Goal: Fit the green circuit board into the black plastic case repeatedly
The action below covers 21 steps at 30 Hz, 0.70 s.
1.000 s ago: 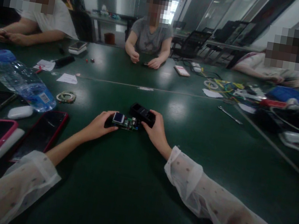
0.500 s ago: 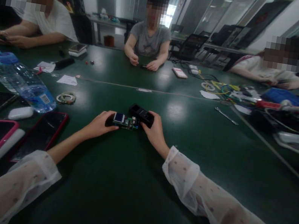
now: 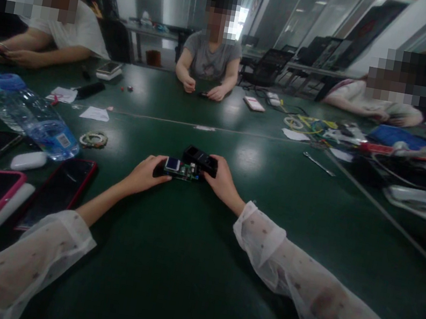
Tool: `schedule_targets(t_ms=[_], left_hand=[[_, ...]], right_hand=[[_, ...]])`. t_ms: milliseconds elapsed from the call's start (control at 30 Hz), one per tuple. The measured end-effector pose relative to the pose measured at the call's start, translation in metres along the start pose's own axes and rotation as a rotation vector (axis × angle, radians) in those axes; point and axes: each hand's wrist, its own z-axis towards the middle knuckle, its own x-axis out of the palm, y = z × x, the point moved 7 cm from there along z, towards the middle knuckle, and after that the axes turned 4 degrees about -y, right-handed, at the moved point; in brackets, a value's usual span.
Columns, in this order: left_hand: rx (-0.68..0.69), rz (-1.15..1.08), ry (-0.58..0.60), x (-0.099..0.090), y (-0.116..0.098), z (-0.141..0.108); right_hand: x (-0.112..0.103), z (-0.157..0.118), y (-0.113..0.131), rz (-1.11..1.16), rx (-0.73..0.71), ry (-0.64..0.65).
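My left hand [image 3: 149, 175] is closed around the left end of a green circuit board [image 3: 185, 171], which carries a small square screen [image 3: 172, 164]. Thumb and fingers grip it from the near and far sides. In my right hand [image 3: 222, 174] is a black plastic casing [image 3: 197, 157] with a window-like opening, tilted just behind the board. The casing's near edge overlaps the board's right end; whether the two touch, I cannot tell. My right fingertips are partly hidden by the casing.
Water bottles [image 3: 51, 138], a white earbud case [image 3: 28, 160], a red-edged phone [image 3: 58, 191] and a bracelet [image 3: 94, 139] lie on the left of the green table [image 3: 179, 263]. A wrench [image 3: 318, 164] and tangled cables [image 3: 312, 126] lie at right. Several people sit opposite.
The board in my left hand has shifted slightly right and up, closer to the casing. My right hand and the casing have barely moved. The whole view has shifted a little.
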Motion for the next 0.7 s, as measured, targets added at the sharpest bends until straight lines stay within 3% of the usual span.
schedule_targets(t_ms=[200, 700], left_hand=[[-0.007, -0.014, 0.015, 0.0, 0.0024, 0.0004], [0.01, -0.171, 0.116, -0.0018, 0.0086, 0.0024]], right_hand=[[0.0018, 0.0049, -0.0003, -0.131, -0.07, 0.014], [-0.0041, 0.0021, -0.0058, -0.006, -0.002, -0.034]])
